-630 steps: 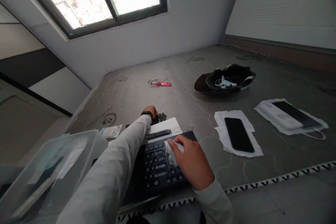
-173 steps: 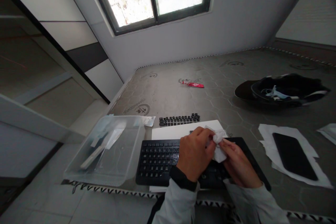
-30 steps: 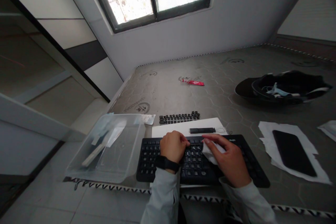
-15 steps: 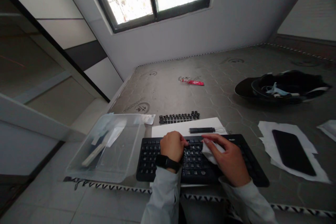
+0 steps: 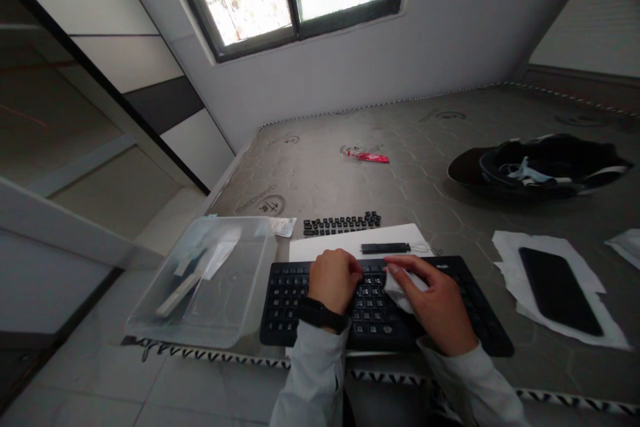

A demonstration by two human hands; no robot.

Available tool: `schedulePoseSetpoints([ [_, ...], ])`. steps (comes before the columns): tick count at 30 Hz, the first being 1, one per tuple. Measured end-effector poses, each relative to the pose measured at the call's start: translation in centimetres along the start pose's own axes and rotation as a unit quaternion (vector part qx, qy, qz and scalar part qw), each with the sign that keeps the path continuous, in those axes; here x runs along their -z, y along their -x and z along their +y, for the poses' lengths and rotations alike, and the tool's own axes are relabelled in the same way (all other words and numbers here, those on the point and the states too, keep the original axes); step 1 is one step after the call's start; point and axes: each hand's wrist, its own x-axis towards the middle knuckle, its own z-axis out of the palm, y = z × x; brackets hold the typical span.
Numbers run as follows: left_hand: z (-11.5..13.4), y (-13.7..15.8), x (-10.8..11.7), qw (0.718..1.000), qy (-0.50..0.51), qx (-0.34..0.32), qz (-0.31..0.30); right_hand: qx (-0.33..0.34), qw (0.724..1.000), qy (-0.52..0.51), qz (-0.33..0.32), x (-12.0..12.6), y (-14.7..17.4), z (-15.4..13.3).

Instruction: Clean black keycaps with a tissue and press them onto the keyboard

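Note:
A black keyboard (image 5: 284, 300) lies flat before me, with bare key sockets showing across its middle. My left hand (image 5: 334, 279), a dark band on its wrist, is closed over the upper middle of the keys. Its thumb and finger meet at the key row, and whatever they pinch is hidden. To the right, my right hand (image 5: 440, 303) is closed on a crumpled white tissue (image 5: 400, 290), resting over the keyboard. Behind the keyboard, loose black keycaps (image 5: 343, 222) stand in rows. A slim black tool with wire loops (image 5: 385, 247) lies on a white sheet (image 5: 325, 250).
On the left sits a clear plastic box (image 5: 220, 307) holding a few items, with a small white packet (image 5: 283, 226) beside it. A phone (image 5: 560, 290) rests on white paper at right. Farther back are an upturned helmet (image 5: 550, 170) and a red-handled item (image 5: 370, 157).
My left hand has shifted slightly right along the keys, and its wrist has turned a little. The right hand with the tissue stays in place.

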Motion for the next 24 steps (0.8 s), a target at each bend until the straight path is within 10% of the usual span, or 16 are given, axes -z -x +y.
schedulePoseSetpoints([
  [24, -0.06, -0.24, -0.09, 0.999, 0.027, -0.001, -0.022, -0.005, 1.000, -0.004, 0.001, 0.16, 0.09, -0.10],
])
